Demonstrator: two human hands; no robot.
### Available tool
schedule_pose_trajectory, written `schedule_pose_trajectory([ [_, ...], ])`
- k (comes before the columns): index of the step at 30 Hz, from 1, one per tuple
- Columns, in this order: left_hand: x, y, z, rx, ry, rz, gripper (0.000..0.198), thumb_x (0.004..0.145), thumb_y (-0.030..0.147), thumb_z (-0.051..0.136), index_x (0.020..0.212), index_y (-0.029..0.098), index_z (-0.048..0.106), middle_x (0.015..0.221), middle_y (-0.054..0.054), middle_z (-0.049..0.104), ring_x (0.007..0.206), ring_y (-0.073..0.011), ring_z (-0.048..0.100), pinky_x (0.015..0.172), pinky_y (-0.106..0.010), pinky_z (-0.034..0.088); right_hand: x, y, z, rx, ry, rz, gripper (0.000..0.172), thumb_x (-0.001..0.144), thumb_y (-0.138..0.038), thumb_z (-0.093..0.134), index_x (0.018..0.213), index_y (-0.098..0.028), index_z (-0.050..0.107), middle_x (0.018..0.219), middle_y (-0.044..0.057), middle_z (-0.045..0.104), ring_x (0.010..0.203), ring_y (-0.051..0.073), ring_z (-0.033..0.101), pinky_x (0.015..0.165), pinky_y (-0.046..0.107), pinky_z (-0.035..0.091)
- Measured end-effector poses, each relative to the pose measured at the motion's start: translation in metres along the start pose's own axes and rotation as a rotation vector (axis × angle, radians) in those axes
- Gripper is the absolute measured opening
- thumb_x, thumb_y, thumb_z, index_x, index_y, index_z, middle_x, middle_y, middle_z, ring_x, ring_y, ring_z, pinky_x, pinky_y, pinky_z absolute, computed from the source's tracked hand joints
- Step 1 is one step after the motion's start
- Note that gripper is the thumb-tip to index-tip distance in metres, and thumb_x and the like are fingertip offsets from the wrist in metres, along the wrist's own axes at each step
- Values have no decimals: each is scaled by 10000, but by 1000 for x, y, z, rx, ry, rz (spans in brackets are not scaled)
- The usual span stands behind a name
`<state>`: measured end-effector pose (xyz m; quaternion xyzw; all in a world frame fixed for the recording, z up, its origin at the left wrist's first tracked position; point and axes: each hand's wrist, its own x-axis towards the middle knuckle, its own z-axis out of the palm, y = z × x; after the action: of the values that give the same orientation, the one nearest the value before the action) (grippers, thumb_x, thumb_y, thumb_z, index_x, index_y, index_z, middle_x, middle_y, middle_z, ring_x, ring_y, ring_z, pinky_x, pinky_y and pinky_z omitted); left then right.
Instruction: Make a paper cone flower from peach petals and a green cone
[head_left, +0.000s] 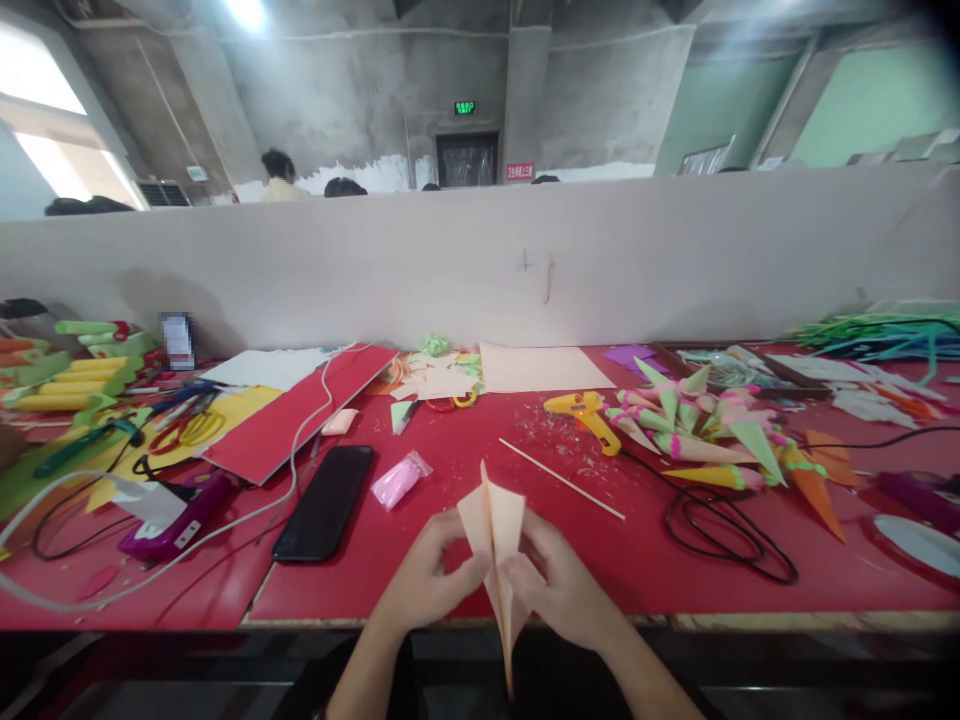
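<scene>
Both my hands hold a peach-coloured folded paper sheet (497,540) upright over the near edge of the red table (637,570). My left hand (431,580) pinches its left side and my right hand (559,590) pinches its right side, fingers closed on the paper. The paper narrows to a point that hangs below the table edge. A thin wooden stick (562,479) lies on the table just beyond my hands.
A black phone (324,502) and a pink packet (400,480) lie left of my hands. A yellow glue gun (589,415) with a black cord (720,530), a pile of paper cones (712,430), scissors (184,430) and a purple tool (176,520) surround them. A grey partition (480,260) stands behind.
</scene>
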<state>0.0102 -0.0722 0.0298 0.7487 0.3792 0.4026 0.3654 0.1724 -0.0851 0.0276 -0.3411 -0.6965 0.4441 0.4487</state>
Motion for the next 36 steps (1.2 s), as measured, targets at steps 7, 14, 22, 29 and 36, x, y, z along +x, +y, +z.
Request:
schedule_pose_trajectory([
  [7,-5,-6,-10,14,149,-45,247,695,379,556,713,151,652,826,-76,653,795,-210,557,751,-313,438,1,14,-5,-118,343,229,277,799,-384,443,776,-138,569,610,31,585,624,173,555,565,258,456],
  [14,7,-13,-38,347,402,-209,240,744,308,471,855,130,588,822,-74,606,791,-209,564,695,-320,449,7,8,-33,-423,638,119,305,818,-384,397,859,-139,574,840,111,651,827,240,595,679,288,452],
  [22,39,32,-8,967,369,175,303,834,268,390,1109,180,480,1145,-79,538,1130,-226,406,995,-413,160,5,-5,-22,-298,378,-5,254,835,-316,384,807,-176,594,665,32,619,614,174,569,616,259,442],
  [29,59,29,-3,670,247,1,325,870,306,308,602,164,423,606,15,492,623,-125,449,627,-272,288,2,6,-26,-260,490,115,311,826,-375,379,772,-168,605,516,12,550,592,185,549,609,267,431],
  [36,56,15,0,313,359,-49,393,828,359,395,513,170,255,503,55,252,475,-75,281,469,-225,200,4,9,-25,-218,526,208,308,812,-403,394,766,-151,563,544,4,537,556,166,521,586,260,423],
])
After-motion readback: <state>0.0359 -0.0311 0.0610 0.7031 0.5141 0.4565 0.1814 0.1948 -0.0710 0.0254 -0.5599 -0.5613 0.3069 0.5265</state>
